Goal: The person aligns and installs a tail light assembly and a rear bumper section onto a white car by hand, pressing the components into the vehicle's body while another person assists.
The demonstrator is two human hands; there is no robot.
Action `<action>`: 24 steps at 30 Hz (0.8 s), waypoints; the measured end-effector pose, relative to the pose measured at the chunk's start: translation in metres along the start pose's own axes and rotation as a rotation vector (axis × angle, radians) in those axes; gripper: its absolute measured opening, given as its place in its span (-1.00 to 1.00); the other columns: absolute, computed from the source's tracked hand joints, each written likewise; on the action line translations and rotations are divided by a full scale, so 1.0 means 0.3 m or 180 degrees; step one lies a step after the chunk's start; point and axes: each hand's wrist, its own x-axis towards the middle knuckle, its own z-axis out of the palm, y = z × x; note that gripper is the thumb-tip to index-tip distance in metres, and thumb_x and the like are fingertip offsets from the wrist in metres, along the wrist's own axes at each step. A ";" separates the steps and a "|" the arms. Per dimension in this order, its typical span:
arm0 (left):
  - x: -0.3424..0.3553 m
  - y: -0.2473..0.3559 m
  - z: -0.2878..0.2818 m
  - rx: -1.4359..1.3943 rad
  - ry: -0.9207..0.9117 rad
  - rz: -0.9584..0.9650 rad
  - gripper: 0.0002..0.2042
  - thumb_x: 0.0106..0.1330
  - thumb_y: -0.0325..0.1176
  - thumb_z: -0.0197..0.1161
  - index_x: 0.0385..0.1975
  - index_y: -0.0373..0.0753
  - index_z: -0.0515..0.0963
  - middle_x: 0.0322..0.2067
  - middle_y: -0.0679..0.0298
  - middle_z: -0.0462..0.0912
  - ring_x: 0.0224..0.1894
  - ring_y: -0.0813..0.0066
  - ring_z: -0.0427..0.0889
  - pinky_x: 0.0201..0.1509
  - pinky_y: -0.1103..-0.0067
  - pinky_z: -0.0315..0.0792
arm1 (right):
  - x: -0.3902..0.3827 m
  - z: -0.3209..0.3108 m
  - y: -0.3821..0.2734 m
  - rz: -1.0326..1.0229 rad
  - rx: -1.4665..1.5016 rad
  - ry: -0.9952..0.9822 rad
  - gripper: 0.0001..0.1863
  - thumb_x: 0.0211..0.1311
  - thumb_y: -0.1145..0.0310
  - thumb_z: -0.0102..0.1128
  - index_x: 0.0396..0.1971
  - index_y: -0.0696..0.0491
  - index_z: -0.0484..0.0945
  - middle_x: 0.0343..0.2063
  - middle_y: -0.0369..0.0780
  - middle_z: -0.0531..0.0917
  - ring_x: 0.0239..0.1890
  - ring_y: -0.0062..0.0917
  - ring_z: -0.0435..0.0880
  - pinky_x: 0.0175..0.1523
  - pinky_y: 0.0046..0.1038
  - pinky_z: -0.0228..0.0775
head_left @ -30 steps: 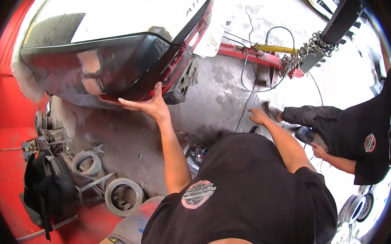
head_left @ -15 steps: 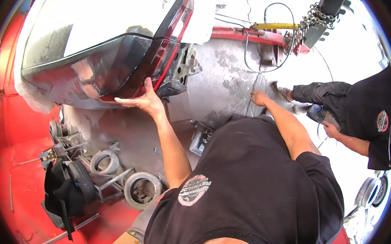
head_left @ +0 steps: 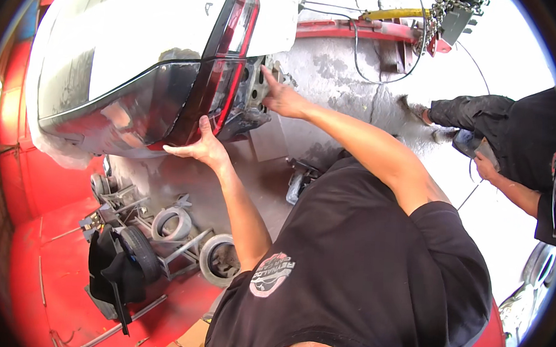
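The rear of a white car [head_left: 154, 25] with a dark glossy lower panel [head_left: 150, 101] fills the upper left. A long red tail light [head_left: 229, 86] runs down its corner. My left hand [head_left: 202, 149] is at the light's lower end, thumb raised against it and fingers stretched under the panel edge. My right hand [head_left: 285, 100] is beside the bare metal bracket with holes [head_left: 255, 87], to the right of the light. Its index finger is stretched towards the bracket and the other fingers are partly bent. Whether it touches the metal I cannot tell. No held object shows in either hand.
Another person [head_left: 519, 123] in dark clothes stands at right, holding a dark flat object. A red beam [head_left: 361, 31] with chain [head_left: 453, 10] and hose lies beyond the car. Tyres [head_left: 171, 223], metal frames and a black plastic part [head_left: 110, 271] lie at lower left.
My right hand has swung left and up from beside my body to the metal bracket by the tail light. My left hand stays at the light's lower end. The view has shifted slightly.
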 end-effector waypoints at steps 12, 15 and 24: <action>0.008 0.017 0.006 -0.0044 -0.0056 -0.0079 0.31 0.02 -0.13 0.68 0.49 -0.50 -0.31 0.48 -0.31 -0.17 0.52 -0.16 -0.02 0.60 0.10 -0.05 | 0.097 0.004 -0.150 0.0051 -0.0893 0.0278 0.03 0.21 0.37 0.17 0.57 0.05 -0.27 -0.28 0.14 0.71 -0.25 0.07 0.71 -0.08 -0.02 0.52; 0.012 0.002 -0.001 0.0060 -0.0086 -0.0043 0.29 0.06 -0.09 0.66 0.49 -0.50 -0.32 0.44 -0.32 -0.10 0.47 -0.14 0.12 0.57 0.14 0.08 | 0.087 -0.015 -0.169 -0.0117 -0.1229 0.0361 0.01 0.20 0.37 0.17 0.57 0.06 -0.22 -0.34 0.13 0.71 -0.30 0.06 0.71 -0.12 -0.01 0.53; -0.007 0.084 -0.021 -0.0064 -0.0102 -0.0277 0.33 0.04 -0.07 0.66 0.51 -0.45 -0.36 0.52 -0.23 -0.29 0.58 -0.07 -0.20 0.63 0.11 -0.22 | 0.115 -0.085 -0.188 0.0153 -0.1818 0.0159 0.07 0.16 0.35 0.16 0.58 0.06 -0.30 -0.36 0.16 0.70 -0.26 0.08 0.72 -0.08 0.00 0.54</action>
